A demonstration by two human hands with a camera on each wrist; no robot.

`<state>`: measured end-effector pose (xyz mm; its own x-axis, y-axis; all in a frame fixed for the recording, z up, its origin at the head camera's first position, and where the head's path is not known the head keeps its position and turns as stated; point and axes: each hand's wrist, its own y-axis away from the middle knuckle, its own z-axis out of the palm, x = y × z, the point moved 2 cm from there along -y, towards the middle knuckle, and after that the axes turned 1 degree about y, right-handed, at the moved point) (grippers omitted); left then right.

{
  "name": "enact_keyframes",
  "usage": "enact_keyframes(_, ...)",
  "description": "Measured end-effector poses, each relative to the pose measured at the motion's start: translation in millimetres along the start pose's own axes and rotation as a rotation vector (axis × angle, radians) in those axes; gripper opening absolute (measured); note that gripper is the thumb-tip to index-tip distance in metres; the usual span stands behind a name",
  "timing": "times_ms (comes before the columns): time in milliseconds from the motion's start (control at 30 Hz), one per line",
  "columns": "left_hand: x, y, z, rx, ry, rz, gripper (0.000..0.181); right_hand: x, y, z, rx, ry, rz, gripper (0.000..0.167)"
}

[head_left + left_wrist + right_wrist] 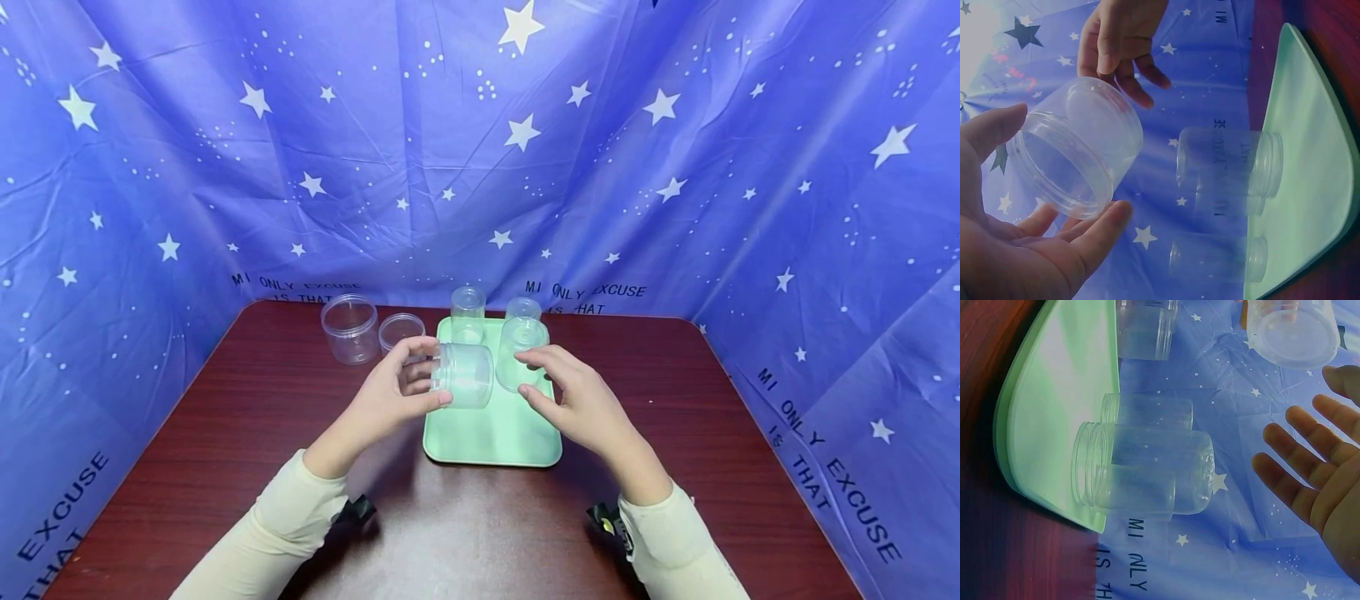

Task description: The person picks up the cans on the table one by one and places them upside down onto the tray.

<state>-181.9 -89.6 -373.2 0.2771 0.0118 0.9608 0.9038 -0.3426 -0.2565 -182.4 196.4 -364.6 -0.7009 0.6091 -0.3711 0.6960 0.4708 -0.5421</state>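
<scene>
My left hand (393, 392) grips a clear plastic jar (468, 377) by its threaded mouth end, thumb on one side and fingers on the other. The jar lies on its side in the air over the green tray (491, 437), its open mouth towards the left palm. Beyond the jar's base hovers my right hand (573, 398), fingers spread and bent a little, with nothing in them. In the right wrist view a gap shows between these fingers and the held jar (1291, 337). Below, a large clear jar (1160, 450) stands mouth down on the tray.
Two more clear jars, one at the back left (468, 308) and one at the back right (523, 307), stand on the tray. Left of it, a wide jar (351, 333) and a smaller jar (402, 327) are on the dark red table (247, 433). A blue star-patterned curtain (405, 167) surrounds the table.
</scene>
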Motion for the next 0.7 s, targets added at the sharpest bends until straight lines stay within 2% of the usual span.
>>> enact_keyframes(167,-0.2,-0.3,1.7,-0.005,0.062,0.005,0.069,-1.5,-0.1,0.7,-0.004,-0.002,-0.006,0.047)
enact_keyframes(433,-1.8,0.7,5.5,-0.039,0.210,0.011,0.068,-4.6,-0.6,1.6,-0.006,-0.009,-0.023,0.051)
enact_keyframes(700,-2.8,0.4,9.3,-0.045,0.242,-0.007,0.070,-7.4,-0.7,3.4,-0.031,-0.034,-0.023,0.058)
